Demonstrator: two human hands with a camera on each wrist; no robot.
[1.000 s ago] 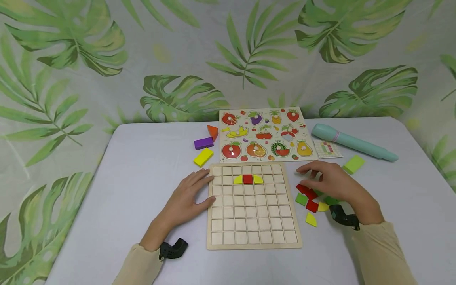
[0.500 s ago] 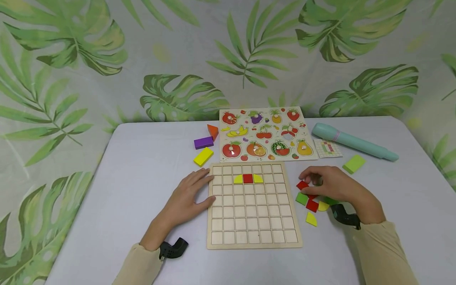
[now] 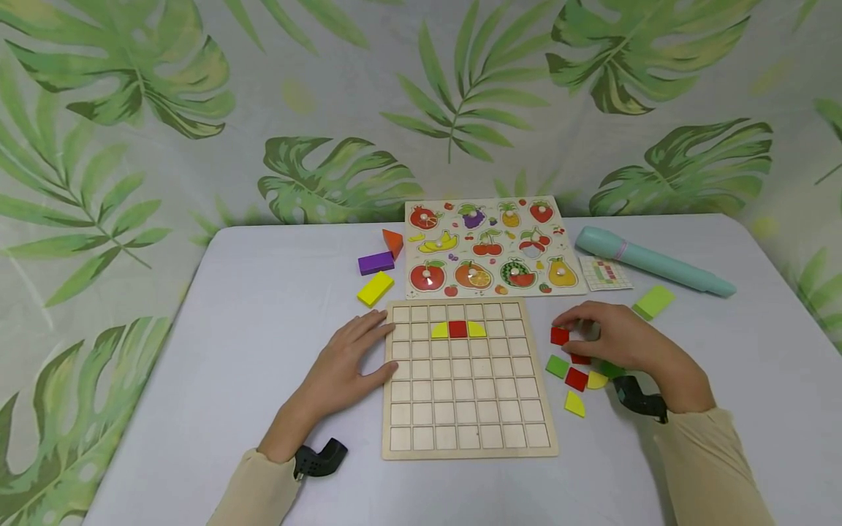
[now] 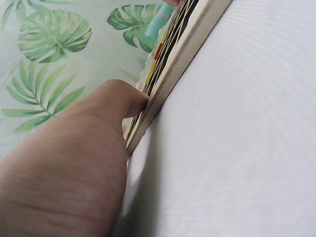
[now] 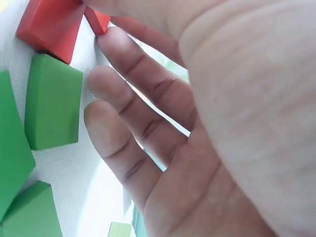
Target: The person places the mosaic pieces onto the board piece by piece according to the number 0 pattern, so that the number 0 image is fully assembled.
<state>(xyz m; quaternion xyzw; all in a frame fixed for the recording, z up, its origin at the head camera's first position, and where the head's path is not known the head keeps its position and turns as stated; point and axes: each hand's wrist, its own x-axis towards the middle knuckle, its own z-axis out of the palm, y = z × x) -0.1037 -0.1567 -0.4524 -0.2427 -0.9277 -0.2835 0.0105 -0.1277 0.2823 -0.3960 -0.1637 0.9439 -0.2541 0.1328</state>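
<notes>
My left hand [image 3: 345,365] rests at the left edge of a wooden grid board [image 3: 470,464], fingers extended and thumb on the rim. In the left wrist view the thumb [image 4: 131,101] touches that edge. On the board, a red square [image 3: 457,329] lies between two yellow quarter-round pieces [image 3: 439,332]. Right of the board, my right hand [image 3: 618,337] pinches a red square block [image 3: 559,336] between thumb and fingers. Below it lie other red blocks [image 3: 577,379], green blocks [image 3: 557,367] and yellow quarter-rounds [image 3: 575,404]. The right wrist view shows several green blocks [image 5: 54,101] near the little finger.
Behind the board lies a fruit peg puzzle [image 3: 460,252]. A small pattern card [image 3: 607,275], a teal tube-shaped object [image 3: 658,264] and a light green block [image 3: 654,303] are at the right. Yellow [image 3: 376,289], purple [image 3: 376,264] and orange [image 3: 393,243] blocks lie at the left.
My right hand's fingers have closed from above the pile onto a red block, which has turned and shifted slightly away from the other pieces. The left hand stays put.
</notes>
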